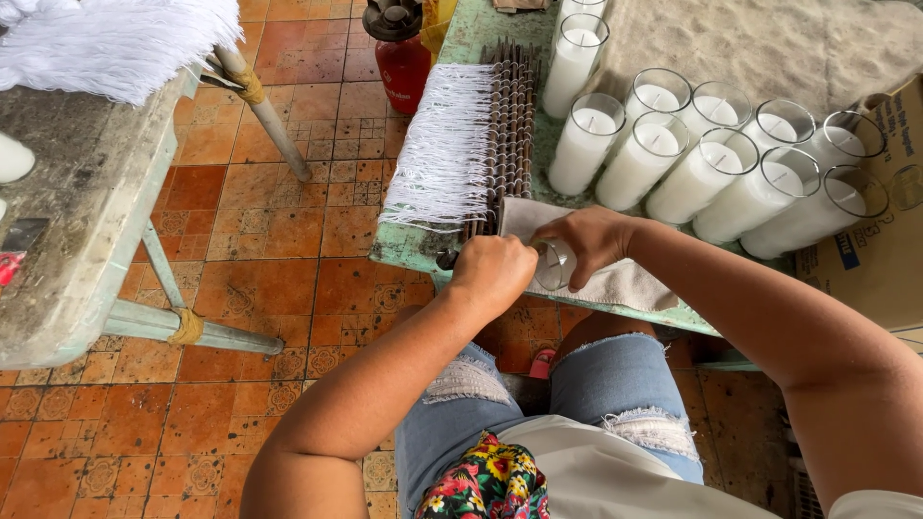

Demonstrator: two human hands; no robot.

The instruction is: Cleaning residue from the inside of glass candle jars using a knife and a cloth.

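Green worktable [413,248]: row of wax-filled glass candles [673,154] lying along it, rack of white wicks [452,144] beside them, grey cloth [615,279] at the near edge. Empty glass candle jar [553,266] sits on that cloth. Right hand [594,242] clasps its side wall; left hand [492,274] clenched at its mouth, contents hidden. Glass looks slick, brittle, light when empty: grip round the body, not the rim.

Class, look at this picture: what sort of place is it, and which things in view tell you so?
Probably a small candle-making workshop. Rows of glass jars of white wax lie on a worn green table, bundles of white wicks lie beside them, and the hands hold a clear glass over a cloth.
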